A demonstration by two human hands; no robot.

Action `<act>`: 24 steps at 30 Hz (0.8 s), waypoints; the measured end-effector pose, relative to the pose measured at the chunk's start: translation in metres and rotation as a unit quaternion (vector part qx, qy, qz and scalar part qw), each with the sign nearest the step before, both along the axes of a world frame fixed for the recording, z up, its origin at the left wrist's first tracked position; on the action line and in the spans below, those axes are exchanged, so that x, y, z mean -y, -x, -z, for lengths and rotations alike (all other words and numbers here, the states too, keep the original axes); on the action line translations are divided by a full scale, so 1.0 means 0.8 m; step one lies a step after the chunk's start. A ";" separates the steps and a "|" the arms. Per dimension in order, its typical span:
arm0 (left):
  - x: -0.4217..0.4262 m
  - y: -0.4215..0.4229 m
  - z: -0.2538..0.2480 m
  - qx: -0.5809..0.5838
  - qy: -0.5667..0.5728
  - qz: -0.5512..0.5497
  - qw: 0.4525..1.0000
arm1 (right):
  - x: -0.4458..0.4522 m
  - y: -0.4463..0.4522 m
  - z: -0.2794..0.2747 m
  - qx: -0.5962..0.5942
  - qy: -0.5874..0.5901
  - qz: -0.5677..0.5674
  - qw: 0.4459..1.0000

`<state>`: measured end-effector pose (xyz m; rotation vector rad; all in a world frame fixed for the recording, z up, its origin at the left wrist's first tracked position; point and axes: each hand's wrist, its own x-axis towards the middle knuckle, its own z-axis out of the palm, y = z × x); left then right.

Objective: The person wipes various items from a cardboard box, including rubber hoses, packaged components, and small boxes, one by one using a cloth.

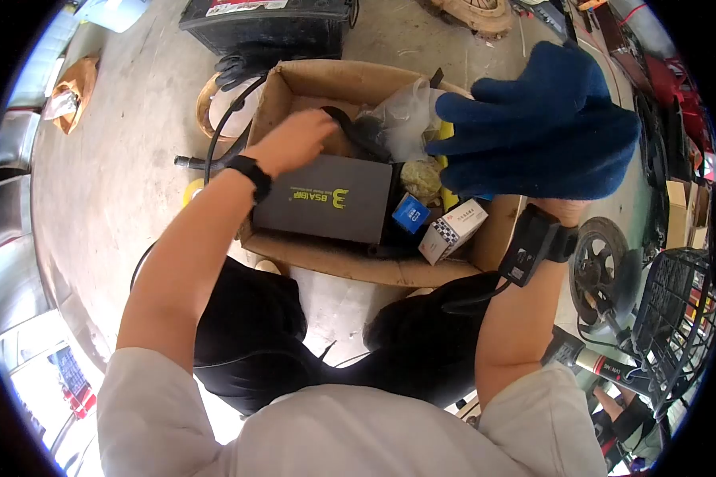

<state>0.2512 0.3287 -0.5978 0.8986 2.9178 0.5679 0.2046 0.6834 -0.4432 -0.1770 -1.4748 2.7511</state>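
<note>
My left hand [298,141] is bare and reaches over the open cardboard box [338,270]. Its fingers are bent and smeared by motion, at the upper end of a black curved tube-like piece [359,139]; I cannot tell if they grip it. Below that hand lies a dark grey carton [322,199] with yellow-green lettering. My right hand [533,123], in a dark blue knitted glove, hovers above the box's right side with fingers spread and holds nothing. Near it in the box are a clear plastic bag [406,115], a blue small box [411,213] and a white checkered box [453,230].
A black battery [266,28] stands behind the box. A black glove [239,70] rests on a round container [207,107] at the left, beside a black cable [212,147]. To the right are a small wheel [601,262] and a black wire basket [680,318].
</note>
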 end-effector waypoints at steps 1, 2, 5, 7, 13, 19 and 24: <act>-0.009 0.001 0.017 -0.004 0.011 0.006 1.000 | 0.004 0.002 0.001 0.003 0.008 0.000 1.000; -0.017 0.007 0.032 -0.010 0.021 0.012 1.000 | 0.007 0.003 0.000 0.003 0.016 0.003 1.000; -0.047 0.045 0.036 0.023 0.117 0.025 0.993 | 0.011 0.005 0.001 0.005 0.035 0.014 0.999; -0.060 0.062 0.058 -0.013 0.166 0.036 0.985 | 0.011 0.002 0.003 0.009 0.043 0.020 0.999; -0.084 0.068 0.067 -0.021 0.284 0.085 0.955 | 0.012 -0.008 0.007 0.025 0.062 0.032 0.997; -0.037 0.066 -0.049 -0.038 0.046 -0.116 0.992 | 0.028 -0.016 0.008 0.039 0.066 0.018 0.997; -0.001 0.026 -0.174 0.178 -0.344 -0.366 0.846 | 0.045 -0.010 -0.003 -0.040 -0.109 -0.078 0.990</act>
